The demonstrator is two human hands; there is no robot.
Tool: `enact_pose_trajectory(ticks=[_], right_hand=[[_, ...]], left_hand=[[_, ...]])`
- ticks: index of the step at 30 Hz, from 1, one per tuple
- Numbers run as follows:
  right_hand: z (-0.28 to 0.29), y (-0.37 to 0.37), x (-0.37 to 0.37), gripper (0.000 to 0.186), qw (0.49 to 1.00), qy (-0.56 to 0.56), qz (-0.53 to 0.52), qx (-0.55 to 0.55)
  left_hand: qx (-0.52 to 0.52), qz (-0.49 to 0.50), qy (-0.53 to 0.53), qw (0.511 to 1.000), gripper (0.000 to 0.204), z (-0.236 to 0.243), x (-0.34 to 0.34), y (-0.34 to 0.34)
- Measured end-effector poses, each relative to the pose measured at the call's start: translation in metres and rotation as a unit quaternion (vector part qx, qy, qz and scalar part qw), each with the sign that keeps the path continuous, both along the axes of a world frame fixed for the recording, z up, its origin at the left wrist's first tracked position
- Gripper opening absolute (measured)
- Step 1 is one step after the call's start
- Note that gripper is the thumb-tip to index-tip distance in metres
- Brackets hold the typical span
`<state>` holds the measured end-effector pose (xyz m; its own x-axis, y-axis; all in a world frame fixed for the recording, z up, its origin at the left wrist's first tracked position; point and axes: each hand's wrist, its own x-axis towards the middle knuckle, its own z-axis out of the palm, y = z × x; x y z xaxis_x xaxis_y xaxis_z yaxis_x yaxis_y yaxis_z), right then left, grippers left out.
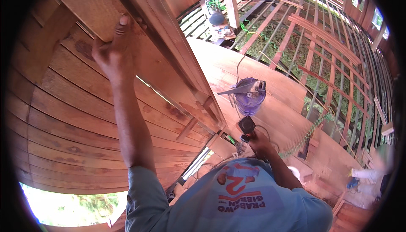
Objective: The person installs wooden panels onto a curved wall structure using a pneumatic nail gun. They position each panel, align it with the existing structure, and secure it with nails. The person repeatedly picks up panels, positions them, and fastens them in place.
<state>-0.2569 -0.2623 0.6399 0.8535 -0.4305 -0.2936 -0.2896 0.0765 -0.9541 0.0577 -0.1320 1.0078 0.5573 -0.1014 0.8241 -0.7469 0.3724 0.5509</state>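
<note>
Wooden board (91, 5) stood at the upper left, its lower end against the left hand (115, 56), whose arm was stretched up beside the slatted plank wall (80, 101). That hand's thumb lay at the board's right edge; most of its fingers were hidden, so whether it gripped or only pressed could not be told. Well apart from the board, near the chest, the right hand (260, 144) was closed around a black handheld tool (246, 125). Just beyond stood a purple bucket (249, 105) with a handsaw (237, 90) across its top.

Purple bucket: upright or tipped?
Upright: the purple bucket stands base-down on the floorboards, with a saw across its top.
</note>
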Motion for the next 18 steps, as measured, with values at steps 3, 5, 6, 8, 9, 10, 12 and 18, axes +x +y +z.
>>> enact_pose_trajectory(ticks=[3,5,6,8,9,10,12,18], right_hand=[[0.0,-0.018,0.006,0.043,0.998,0.045,0.039,-0.008],[-0.004,-0.031,0.012,0.04,0.998,0.026,0.035,0.038],[-0.008,-0.038,0.014,0.039,0.998,0.029,0.037,0.042],[-0.016,-0.058,0.02,0.037,0.998,0.017,0.05,0.019],[-0.021,-0.067,0.025,0.037,0.998,0.002,0.06,-0.006],[-0.027,-0.076,0.028,0.037,0.997,0.002,0.068,-0.021],[-0.037,-0.099,0.036,0.037,0.997,0.0,0.08,-0.021],[-0.054,-0.16,0.056,0.037,0.992,-0.007,0.075,0.099]], left_hand=[[-0.019,-0.032,-0.014,0.999,0.04,0.0,0.016,-0.015],[0.009,-0.001,-0.006,1.0,0.041,0.001,0.021,-0.021],[0.024,0.014,-0.001,1.0,0.042,0.001,0.022,-0.025],[0.033,0.035,0.015,0.999,0.04,-0.001,0.022,-0.034],[0.038,0.046,0.03,0.998,0.04,-0.002,0.021,-0.038],[0.043,0.05,0.019,0.998,0.04,-0.003,0.022,-0.042],[0.05,0.048,0.003,0.998,0.042,-0.004,0.026,-0.051],[0.043,0.128,0.0,0.991,0.047,-0.002,0.042,-0.075]])
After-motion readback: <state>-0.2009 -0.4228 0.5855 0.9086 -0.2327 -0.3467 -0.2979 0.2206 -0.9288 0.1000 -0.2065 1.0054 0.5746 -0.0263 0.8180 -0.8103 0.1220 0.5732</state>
